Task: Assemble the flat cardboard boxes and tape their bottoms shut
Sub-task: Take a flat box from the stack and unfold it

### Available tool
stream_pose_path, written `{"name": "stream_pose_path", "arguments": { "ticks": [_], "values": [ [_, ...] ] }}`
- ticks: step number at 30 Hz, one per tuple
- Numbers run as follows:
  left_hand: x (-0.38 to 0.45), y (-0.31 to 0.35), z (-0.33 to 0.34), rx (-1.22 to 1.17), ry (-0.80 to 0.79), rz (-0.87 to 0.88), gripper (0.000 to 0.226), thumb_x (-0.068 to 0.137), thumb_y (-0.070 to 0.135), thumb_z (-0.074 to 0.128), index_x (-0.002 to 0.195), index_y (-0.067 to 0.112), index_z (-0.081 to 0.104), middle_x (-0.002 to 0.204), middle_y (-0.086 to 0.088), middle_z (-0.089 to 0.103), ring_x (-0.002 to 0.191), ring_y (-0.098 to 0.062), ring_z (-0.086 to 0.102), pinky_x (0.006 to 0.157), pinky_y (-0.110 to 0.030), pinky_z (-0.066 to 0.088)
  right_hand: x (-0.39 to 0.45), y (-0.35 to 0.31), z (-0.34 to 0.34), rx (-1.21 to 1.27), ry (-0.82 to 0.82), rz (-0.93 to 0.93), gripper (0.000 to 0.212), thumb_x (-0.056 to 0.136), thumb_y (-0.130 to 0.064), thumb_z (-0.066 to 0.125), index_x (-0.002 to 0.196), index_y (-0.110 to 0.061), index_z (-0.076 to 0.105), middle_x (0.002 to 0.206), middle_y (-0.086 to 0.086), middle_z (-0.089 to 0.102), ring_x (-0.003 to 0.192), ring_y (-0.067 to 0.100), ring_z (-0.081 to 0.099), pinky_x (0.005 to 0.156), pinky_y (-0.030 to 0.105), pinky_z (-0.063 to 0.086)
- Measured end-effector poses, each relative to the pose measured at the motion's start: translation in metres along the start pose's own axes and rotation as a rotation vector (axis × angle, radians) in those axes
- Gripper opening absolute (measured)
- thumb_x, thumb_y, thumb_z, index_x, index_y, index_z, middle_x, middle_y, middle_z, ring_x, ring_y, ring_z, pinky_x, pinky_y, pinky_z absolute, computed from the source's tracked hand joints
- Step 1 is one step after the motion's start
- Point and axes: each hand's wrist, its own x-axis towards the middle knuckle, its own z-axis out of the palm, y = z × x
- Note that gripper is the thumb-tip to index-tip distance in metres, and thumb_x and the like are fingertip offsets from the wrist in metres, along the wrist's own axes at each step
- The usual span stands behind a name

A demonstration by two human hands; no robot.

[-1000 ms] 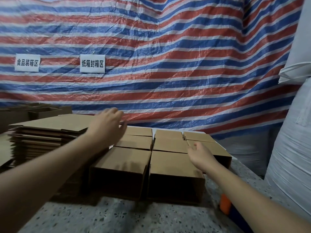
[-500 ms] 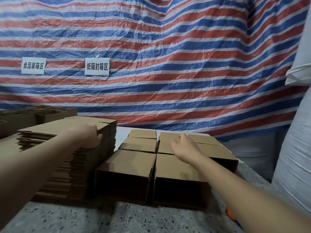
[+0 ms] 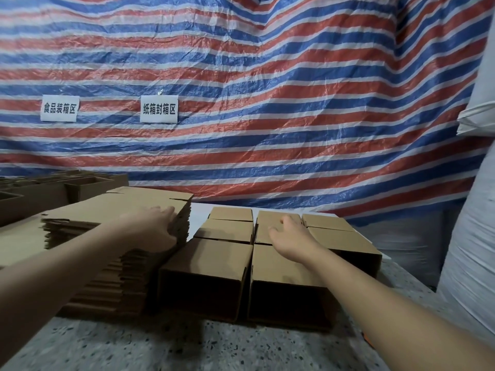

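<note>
1. Left hand point(image 3: 154, 227) rests on the flat stack point(image 3: 112, 210) at its right edge, fingers point(image 3: 167, 211) curled over the top blank, likely to lift it
2. Right hand point(image 3: 290, 234) hovers above the built boxes point(image 3: 219, 259), fingers loosely curled, holding nothing
3. Stack touches the boxes; bare worktop point(image 3: 187, 346) nearer offers folding room

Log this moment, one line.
left hand: grips top flat of flat stack | right hand: open over assembled boxes | tape: unseen
</note>
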Motion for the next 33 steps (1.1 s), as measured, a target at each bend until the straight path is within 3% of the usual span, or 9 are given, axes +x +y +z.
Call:
{"name": "stream_pose_path", "arguments": {
  "ticks": [2, 6, 12, 17, 20, 22, 25, 29, 33],
  "values": [
    [-0.01, -0.003, 0.005, -0.008, 0.078, 0.069, 0.063, 0.086, 0.044, 0.06, 0.141, 0.024, 0.038, 0.137, 0.0, 0.051, 0.125, -0.022, 0.049, 0.1, -0.039, 0.046, -0.002, 0.0, -0.001, -0.008, -0.007, 0.002, 0.055, 0.104, -0.039, 0.038, 0.151, -0.01, 0.032, 0.158, 0.007, 0.036, 0.142, 0.028, 0.036, 0.11, 0.039, 0.034],
    [-0.027, -0.009, 0.014, -0.017, 0.352, 0.195, 0.025, 0.098, 0.026, 0.048, 0.121, 0.025, 0.058, 0.123, 0.003, 0.062, 0.108, -0.02, 0.059, 0.085, -0.039, 0.052, -0.008, -0.001, -0.004, -0.02, -0.015, 0.005, 0.055, 0.104, -0.04, 0.037, 0.15, -0.01, 0.034, 0.156, 0.008, 0.037, 0.141, 0.028, 0.038, 0.108, 0.039, 0.035],
    [-0.053, 0.005, -0.025, -0.177, 0.828, 0.384, 0.025, 0.096, 0.009, 0.057, 0.12, 0.007, 0.064, 0.115, -0.014, 0.066, 0.083, -0.039, 0.067, 0.062, -0.045, 0.054, -0.014, -0.007, -0.022, 0.028, 0.021, -0.012, 0.059, 0.104, -0.04, 0.036, 0.154, -0.011, 0.029, 0.156, 0.007, 0.037, 0.135, 0.026, 0.044, 0.099, 0.037, 0.039],
    [-0.076, 0.029, -0.072, -0.431, 1.022, 0.423, 0.018, 0.096, 0.008, 0.055, 0.113, 0.006, 0.061, 0.1, -0.014, 0.065, 0.081, -0.033, 0.059, 0.067, -0.042, 0.048, -0.017, -0.014, -0.044, 0.175, 0.128, -0.019, 0.045, 0.104, -0.044, 0.039, 0.135, -0.012, 0.048, 0.126, 0.005, 0.054, 0.11, 0.022, 0.052, 0.087, 0.036, 0.043],
    [-0.088, 0.047, -0.088, -0.579, 1.046, 0.421, 0.009, 0.098, 0.01, 0.053, 0.105, 0.008, 0.059, 0.09, -0.001, 0.058, 0.077, -0.011, 0.048, 0.066, -0.025, 0.037, -0.021, -0.015, -0.057, 0.393, 0.174, 0.034, 0.043, 0.104, -0.049, 0.038, 0.123, -0.014, 0.053, 0.111, 0.003, 0.057, 0.094, 0.019, 0.052, 0.069, 0.033, 0.038],
    [-0.093, 0.056, -0.094, -0.655, 1.004, 0.386, 0.005, 0.099, 0.014, 0.053, 0.1, 0.011, 0.056, 0.082, 0.008, 0.053, 0.07, -0.004, 0.044, 0.063, -0.013, 0.034, -0.023, -0.014, -0.068, 0.479, 0.199, 0.05, 0.049, 0.103, -0.054, 0.036, 0.123, -0.013, 0.052, 0.106, 0.001, 0.056, 0.092, 0.018, 0.052, 0.071, 0.034, 0.039],
    [-0.101, 0.063, -0.099, -0.793, 0.892, 0.358, 0.008, 0.1, 0.023, 0.051, 0.098, 0.016, 0.053, 0.086, 0.006, 0.054, 0.077, -0.008, 0.051, 0.065, -0.027, 0.041, -0.027, -0.015, -0.087, 0.612, 0.249, 0.041, 0.055, 0.102, -0.063, 0.03, 0.125, -0.019, 0.054, 0.112, -0.003, 0.054, 0.098, 0.015, 0.052, 0.085, 0.035, 0.039],
    [-0.113, 0.069, -0.108, -1.121, 0.715, 0.396, 0.013, 0.101, 0.029, 0.049, 0.098, 0.02, 0.057, 0.094, -0.013, 0.061, 0.087, -0.032, 0.059, 0.08, -0.057, 0.051, -0.043, -0.014, -0.116, 0.866, 0.277, -0.054, 0.049, 0.094, -0.076, 0.029, 0.104, -0.037, 0.055, 0.107, -0.019, 0.06, 0.094, 0.005, 0.056, 0.082, 0.027, 0.043],
    [-0.115, 0.076, -0.112, -1.317, 0.638, 0.384, 0.013, 0.101, 0.034, 0.049, 0.102, 0.025, 0.058, 0.103, -0.004, 0.064, 0.099, -0.023, 0.061, 0.09, -0.05, 0.053, -0.063, 0.001, -0.14, 0.949, 0.184, -0.219, 0.063, 0.082, -0.074, 0.053, 0.116, -0.024, 0.068, 0.11, -0.002, 0.075, 0.103, 0.021, 0.071, 0.087, 0.04, 0.057]
  ]
}}
